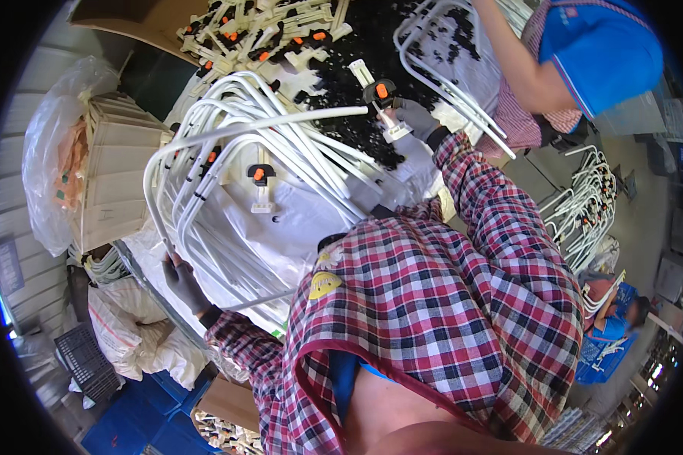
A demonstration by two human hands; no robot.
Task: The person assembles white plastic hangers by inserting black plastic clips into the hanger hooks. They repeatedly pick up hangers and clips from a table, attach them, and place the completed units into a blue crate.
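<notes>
My left hand [184, 285], in a grey glove, is closed around the lower end of a bent white tube [311, 116]. The tube curves up and over the pile, and its other end points toward my right hand [416, 119]. In that gloved right hand is a white plastic bracket with a black clip and an orange button [381, 91], held just beyond the tube's free end and apart from it. Under the held tube lies a heap of similar bent white tubes [269, 106]. A second bracket [261, 182] lies on the white sheet amid them.
Many brackets [258, 38] and scattered small black parts [349, 45] cover the table's far side. A co-worker in a blue shirt [607, 53] stands at the far right beside more tubes [455, 91]. At left are a plastic-lined box [121, 167] and white sacks [140, 326].
</notes>
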